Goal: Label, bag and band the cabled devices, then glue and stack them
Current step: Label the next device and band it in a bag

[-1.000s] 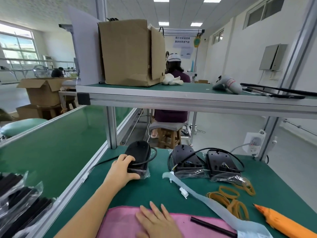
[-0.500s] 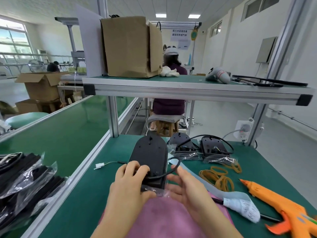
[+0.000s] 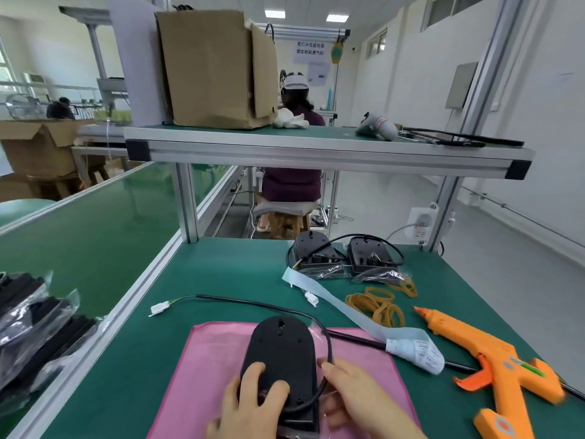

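A black oval cabled device [image 3: 280, 350] lies on the pink mat [image 3: 209, 359] at the near edge of the bench. My left hand [image 3: 250, 403] presses on its near end, fingers on top. My right hand [image 3: 357, 394] holds its right side, against the black cable [image 3: 253, 303] and a bit of clear bag. The cable runs left to a white connector [image 3: 157, 308]. Two more black devices [image 3: 316, 258] [image 3: 370, 258] stand at the back with clear bags beside them. Tan rubber bands [image 3: 376, 304] lie in a pile, and a strip of white labels [image 3: 354, 318] crosses the bench.
An orange glue gun [image 3: 493, 369] lies at the right. Bagged black parts [image 3: 34, 337] pile up at the left beside a green conveyor [image 3: 88, 236]. A shelf [image 3: 316, 147] overhead carries a cardboard box [image 3: 215, 68]. Another person sits beyond the bench.
I drew the device from the back of the bench toward me and laid it on the pink mat. My right hand came up off the mat onto its side. The cable now trails out left.
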{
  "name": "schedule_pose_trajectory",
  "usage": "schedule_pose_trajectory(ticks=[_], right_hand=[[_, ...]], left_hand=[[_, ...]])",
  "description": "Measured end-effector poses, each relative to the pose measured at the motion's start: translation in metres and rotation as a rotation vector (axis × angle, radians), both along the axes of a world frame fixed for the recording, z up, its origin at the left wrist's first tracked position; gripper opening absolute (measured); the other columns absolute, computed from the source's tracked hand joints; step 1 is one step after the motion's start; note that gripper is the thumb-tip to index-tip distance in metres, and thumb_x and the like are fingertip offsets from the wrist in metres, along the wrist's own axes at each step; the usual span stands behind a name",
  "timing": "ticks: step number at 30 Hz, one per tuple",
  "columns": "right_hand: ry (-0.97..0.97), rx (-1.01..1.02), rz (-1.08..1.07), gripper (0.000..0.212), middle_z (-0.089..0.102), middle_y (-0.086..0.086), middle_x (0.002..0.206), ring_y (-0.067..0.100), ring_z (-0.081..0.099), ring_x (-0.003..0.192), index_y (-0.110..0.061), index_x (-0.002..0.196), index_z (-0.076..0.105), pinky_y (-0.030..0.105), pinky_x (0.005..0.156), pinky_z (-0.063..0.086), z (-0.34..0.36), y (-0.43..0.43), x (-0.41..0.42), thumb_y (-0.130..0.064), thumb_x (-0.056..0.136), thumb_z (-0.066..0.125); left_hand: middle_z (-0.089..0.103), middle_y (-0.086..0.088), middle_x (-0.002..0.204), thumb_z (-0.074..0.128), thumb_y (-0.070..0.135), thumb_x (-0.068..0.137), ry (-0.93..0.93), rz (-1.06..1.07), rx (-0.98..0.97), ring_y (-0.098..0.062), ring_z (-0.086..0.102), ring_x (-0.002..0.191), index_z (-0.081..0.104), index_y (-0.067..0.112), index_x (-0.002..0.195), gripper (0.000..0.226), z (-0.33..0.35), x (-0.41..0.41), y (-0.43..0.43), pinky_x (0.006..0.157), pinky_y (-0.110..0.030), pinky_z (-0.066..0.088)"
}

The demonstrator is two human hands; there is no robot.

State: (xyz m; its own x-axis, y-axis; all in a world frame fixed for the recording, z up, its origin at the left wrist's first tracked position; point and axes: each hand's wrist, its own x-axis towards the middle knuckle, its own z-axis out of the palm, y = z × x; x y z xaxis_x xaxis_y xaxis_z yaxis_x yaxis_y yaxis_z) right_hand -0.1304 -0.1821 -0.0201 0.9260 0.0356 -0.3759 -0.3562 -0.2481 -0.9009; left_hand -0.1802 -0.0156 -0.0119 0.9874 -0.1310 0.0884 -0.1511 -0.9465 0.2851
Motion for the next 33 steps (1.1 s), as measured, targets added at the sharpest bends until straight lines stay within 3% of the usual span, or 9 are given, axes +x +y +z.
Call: schedule_pose_trajectory(ticks=[4,7,9,12,15,21,26,30,33], right_hand=[[0.022,-0.080,0.063,0.022,0.063,0.003,0.073,0.010,0.063,0.049,-0.025,0.093,0.059,0.022,0.045,0.049,0.002,-0.001,-0.001,-0.026,0.102,0.039],[-0.025,-0.219,0.102,0.022,0.058,-0.007,0.069,-0.002,0.056,0.048,-0.030,0.092,0.056,0.015,0.050,0.045,0.002,-0.002,0.002,-0.028,0.102,0.036],[-0.069,-0.339,0.140,0.021,0.052,-0.013,0.073,-0.008,0.048,0.056,-0.031,0.091,0.053,0.017,0.067,0.045,-0.001,-0.005,0.005,-0.030,0.102,0.035],[-0.048,-0.395,0.157,0.022,0.055,-0.005,0.082,0.001,0.047,0.062,-0.027,0.089,0.054,0.029,0.084,0.047,-0.002,-0.011,0.004,-0.038,0.100,0.038],[-0.118,-0.432,0.041,0.024,0.063,-0.009,0.080,0.003,0.055,0.066,-0.024,0.094,0.065,0.026,0.079,0.049,0.001,-0.035,-0.002,-0.042,0.095,0.048],[-0.186,-0.729,-0.422,0.015,0.062,-0.012,0.089,0.001,0.055,0.080,-0.031,0.077,0.060,0.027,0.073,0.047,0.016,-0.119,-0.020,-0.041,0.088,0.061],[0.086,-0.823,-0.400,0.043,0.061,-0.009,0.071,0.009,0.056,0.064,-0.021,0.070,0.058,0.027,0.056,0.037,0.017,-0.156,-0.015,-0.061,0.084,0.057],[0.120,-0.829,-0.316,0.058,0.032,-0.003,0.053,0.014,0.034,0.050,-0.020,0.057,0.036,0.030,0.053,0.020,0.015,-0.152,0.003,-0.070,0.080,0.055],[0.135,-0.833,-0.306,0.055,0.031,-0.004,0.053,0.014,0.034,0.049,-0.020,0.058,0.036,0.029,0.052,0.020,0.014,-0.151,0.012,-0.067,0.079,0.057]], left_hand=[[0.014,0.017,0.155,0.043,0.074,0.069,-0.036,0.029,-0.017,-0.021,0.026,0.138,0.037,0.059,0.115,0.049,-0.008,-0.002,-0.007,0.104,-0.038,0.034],[0.070,-0.009,0.106,0.047,0.057,0.054,-0.112,-0.044,-0.097,-0.038,0.064,0.084,0.067,0.036,0.071,0.034,-0.016,0.004,-0.013,0.066,-0.049,0.053],[0.071,-0.013,0.089,0.048,0.054,0.050,-0.232,-0.065,-0.154,-0.038,0.064,0.071,0.058,0.037,0.070,0.028,-0.029,0.008,-0.013,0.061,-0.046,0.053],[0.070,-0.012,0.086,0.051,0.049,0.052,-0.375,-0.081,-0.245,-0.035,0.061,0.073,0.065,0.037,0.065,0.022,-0.046,0.016,-0.013,0.076,-0.035,0.047],[0.069,-0.011,0.085,0.052,0.044,0.056,-0.444,-0.077,-0.272,-0.032,0.058,0.075,0.075,0.029,0.064,0.028,-0.053,0.024,-0.013,0.084,-0.030,0.038],[0.071,0.007,0.089,0.054,0.060,0.051,-0.429,-0.219,-0.284,-0.020,0.062,0.083,0.077,0.037,0.081,0.044,-0.020,0.036,-0.012,0.063,-0.033,0.049],[0.065,0.020,0.081,0.040,0.069,0.060,-0.505,-0.418,-0.161,-0.007,0.044,0.088,0.075,0.038,0.071,0.048,0.009,0.050,-0.041,0.059,-0.027,0.051],[0.064,0.022,0.070,0.036,0.069,0.062,-0.440,-0.488,-0.148,-0.005,0.044,0.086,0.073,0.041,0.067,0.047,0.016,0.048,-0.073,0.062,-0.016,0.047],[0.063,0.022,0.066,0.037,0.068,0.060,-0.406,-0.523,-0.126,-0.006,0.041,0.084,0.072,0.042,0.065,0.044,0.015,0.047,-0.088,0.065,-0.021,0.044]])
